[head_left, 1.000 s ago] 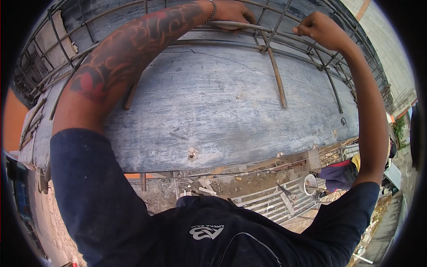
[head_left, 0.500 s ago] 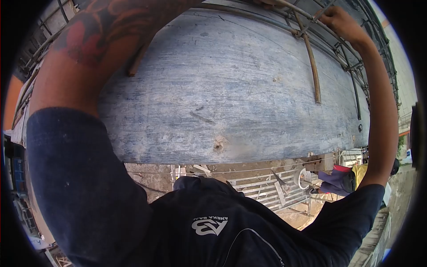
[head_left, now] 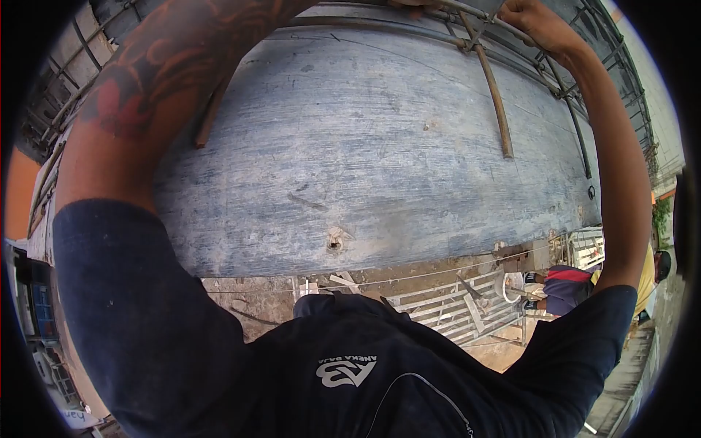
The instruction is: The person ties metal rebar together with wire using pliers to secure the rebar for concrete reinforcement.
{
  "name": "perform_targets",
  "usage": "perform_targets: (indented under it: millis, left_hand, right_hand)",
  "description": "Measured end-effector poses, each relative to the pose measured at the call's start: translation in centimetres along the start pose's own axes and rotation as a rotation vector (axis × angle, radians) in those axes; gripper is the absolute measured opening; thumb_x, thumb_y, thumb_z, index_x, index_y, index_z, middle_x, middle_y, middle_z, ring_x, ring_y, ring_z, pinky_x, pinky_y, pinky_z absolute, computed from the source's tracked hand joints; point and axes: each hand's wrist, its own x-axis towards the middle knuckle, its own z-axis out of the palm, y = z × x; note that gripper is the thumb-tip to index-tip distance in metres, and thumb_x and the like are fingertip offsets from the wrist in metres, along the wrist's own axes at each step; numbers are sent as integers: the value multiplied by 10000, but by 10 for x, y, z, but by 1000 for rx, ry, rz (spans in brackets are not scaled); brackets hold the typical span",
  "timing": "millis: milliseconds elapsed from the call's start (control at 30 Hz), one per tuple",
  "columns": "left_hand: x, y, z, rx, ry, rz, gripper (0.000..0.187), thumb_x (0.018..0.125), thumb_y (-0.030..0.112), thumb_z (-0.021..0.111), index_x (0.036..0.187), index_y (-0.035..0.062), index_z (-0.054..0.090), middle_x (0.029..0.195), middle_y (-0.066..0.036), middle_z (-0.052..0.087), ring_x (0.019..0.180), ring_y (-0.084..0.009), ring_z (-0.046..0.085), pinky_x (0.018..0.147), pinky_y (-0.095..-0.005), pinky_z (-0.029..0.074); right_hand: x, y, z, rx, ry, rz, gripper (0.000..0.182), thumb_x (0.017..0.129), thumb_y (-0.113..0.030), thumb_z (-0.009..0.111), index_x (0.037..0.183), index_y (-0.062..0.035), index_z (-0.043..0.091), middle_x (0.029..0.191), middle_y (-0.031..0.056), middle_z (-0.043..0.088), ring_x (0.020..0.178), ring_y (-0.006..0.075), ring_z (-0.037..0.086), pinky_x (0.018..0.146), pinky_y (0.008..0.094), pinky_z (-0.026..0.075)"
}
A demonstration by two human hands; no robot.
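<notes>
My right hand (head_left: 539, 26) is closed in a fist round a bar of the steel rebar cage (head_left: 438, 33) at the top right. The cage runs along the top of the view, with loose-ended rods such as the brown one (head_left: 496, 102) pointing down over a scratched blue-grey panel (head_left: 380, 146). My tattooed left arm reaches up past the top edge. Only a sliver of my left hand (head_left: 415, 7) shows against the cage, its grip hidden. Another rod (head_left: 210, 117) hangs beside my left forearm.
Below the panel lie a slatted metal frame (head_left: 453, 310), a white bucket (head_left: 509, 286) and wood scraps (head_left: 343, 282). A person (head_left: 569, 288) in dark shorts and a yellow top is at the lower right. The panel has a chipped hole (head_left: 335, 239).
The view has shifted a little. Against the panel, the left rod's end sits lower and the right rod's end higher. My right hand has moved along with the cage.
</notes>
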Motion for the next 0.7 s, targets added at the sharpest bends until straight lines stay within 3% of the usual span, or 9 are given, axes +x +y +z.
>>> perform_targets:
  millis: [267,367,433,467,500,567,600,633,700]
  left_hand:
    - [4,6,0,127,-1,-112,294,771,298,563,800,34,691,706,-57,651,684,-175,573,660,-335,434]
    - [15,-16,5,102,47,-82,314,768,324,565,754,31,678,674,-56,641,670,-185,577,661,-343,435]
    - [15,-23,0,-164,-51,-68,319,767,328,561,738,30,672,661,-60,637,661,-185,579,662,-348,439]
    - [10,0,2,156,10,-163,331,797,338,558,757,30,671,674,-68,640,673,-185,580,678,-343,457]
    - [10,-2,2,168,22,-161,331,797,338,558,757,30,671,674,-68,640,673,-185,580,678,-343,457]
    - [12,-6,9,162,29,-154,376,828,169,542,1157,7,624,676,-40,626,533,-128,551,597,-267,491]
    - [3,9,4,204,3,-112,392,823,188,544,1165,10,620,725,-53,655,646,-164,609,709,-286,500]
    - [3,9,3,216,11,-109,392,823,188,544,1165,10,620,725,-53,655,646,-164,609,709,-286,500]
    - [4,2,6,196,62,-118,401,814,202,549,1159,11,624,806,-68,684,808,-194,641,824,-306,476]
  right_hand:
    - [-3,0,-2,128,-59,-40,221,831,-203,598,919,-34,710,787,105,668,769,183,577,704,336,450]
    - [-3,-1,0,-35,44,-6,181,816,-157,593,869,-31,711,763,100,673,737,185,607,636,332,462]
    - [22,33,20,-26,71,-122,380,882,-331,559,1040,5,636,891,111,610,822,192,516,782,330,418]
    - [29,41,30,-32,192,-144,357,894,-311,554,1052,-1,635,900,111,617,823,190,522,771,324,422]
    - [29,36,23,-33,207,-150,357,894,-311,554,1052,-1,635,900,111,617,823,190,522,771,324,422]
    - [26,26,12,60,-159,-63,311,908,-247,523,1077,-6,622,925,110,621,829,181,546,750,327,445]
    - [23,21,9,92,-231,-51,293,909,-189,493,1099,7,600,909,102,616,797,163,554,690,322,459]
    - [18,13,8,91,-217,-54,293,909,-189,493,1099,7,600,909,102,616,797,163,554,690,322,459]
    - [11,1,9,142,-231,-26,315,906,-137,458,1150,-4,607,803,68,604,621,95,499,515,243,411]
